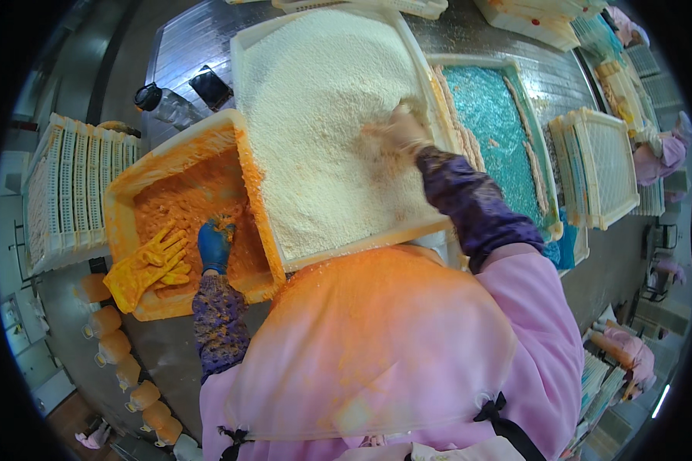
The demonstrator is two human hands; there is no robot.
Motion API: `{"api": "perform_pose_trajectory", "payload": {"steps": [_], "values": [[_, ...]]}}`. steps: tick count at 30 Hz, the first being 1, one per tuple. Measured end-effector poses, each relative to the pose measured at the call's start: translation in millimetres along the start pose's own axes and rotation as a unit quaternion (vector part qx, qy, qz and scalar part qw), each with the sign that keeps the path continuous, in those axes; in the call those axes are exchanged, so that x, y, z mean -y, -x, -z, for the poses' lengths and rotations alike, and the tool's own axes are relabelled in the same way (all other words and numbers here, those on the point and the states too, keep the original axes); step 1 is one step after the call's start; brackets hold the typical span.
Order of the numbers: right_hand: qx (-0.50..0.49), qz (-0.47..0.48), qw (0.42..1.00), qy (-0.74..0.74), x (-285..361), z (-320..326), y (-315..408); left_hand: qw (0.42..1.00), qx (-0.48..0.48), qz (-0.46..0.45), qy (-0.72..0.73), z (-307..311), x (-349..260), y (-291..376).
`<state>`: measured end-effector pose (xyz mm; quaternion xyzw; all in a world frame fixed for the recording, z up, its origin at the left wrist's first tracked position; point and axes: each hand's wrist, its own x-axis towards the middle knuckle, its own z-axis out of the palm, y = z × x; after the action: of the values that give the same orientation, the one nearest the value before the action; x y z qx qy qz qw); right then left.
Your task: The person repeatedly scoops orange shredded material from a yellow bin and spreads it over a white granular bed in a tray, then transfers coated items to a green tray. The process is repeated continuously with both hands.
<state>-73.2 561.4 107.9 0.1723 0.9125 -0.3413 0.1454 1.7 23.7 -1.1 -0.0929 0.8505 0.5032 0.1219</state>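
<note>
My left hand [215, 243], in a blue glove, is down in an orange wet batter [190, 190] with pieces in it. Orange matter coats its fingers, and what they hold is hidden. The batter fills a deep white tub [176, 133] smeared orange. Beside it, a large white tray [354, 254] holds a heap of pale breadcrumbs [323, 115]. Over the right side of the heap is my right hand [401, 131], motion-blurred, with brownish crumb-covered matter at its fingers. To its right stands a tray lined with blue-green plastic [484, 127], with long crumbed strips [458, 121] along its sides.
Yellow rubber gloves [147, 268] hang over the tub's left corner. A clear bottle [173, 106] and a phone [210, 87] lie behind it. Stacked trays [81, 190] stand left, more trays [594, 167] right. Orange-filled jugs [114, 346] line the floor. People in pink [660, 155] are far right.
</note>
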Motion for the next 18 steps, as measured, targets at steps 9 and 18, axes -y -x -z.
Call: {"api": "perform_pose_trajectory", "payload": {"steps": [9,18], "values": [[0.226,0.312,0.872,0.302,-8,-28,74,0.991,-0.111,-0.037,0.067,-12,-10,11],[0.283,-0.027,0.946,0.154,-37,-42,100,0.982,-0.126,-0.103,0.095,-13,-21,5]]}}
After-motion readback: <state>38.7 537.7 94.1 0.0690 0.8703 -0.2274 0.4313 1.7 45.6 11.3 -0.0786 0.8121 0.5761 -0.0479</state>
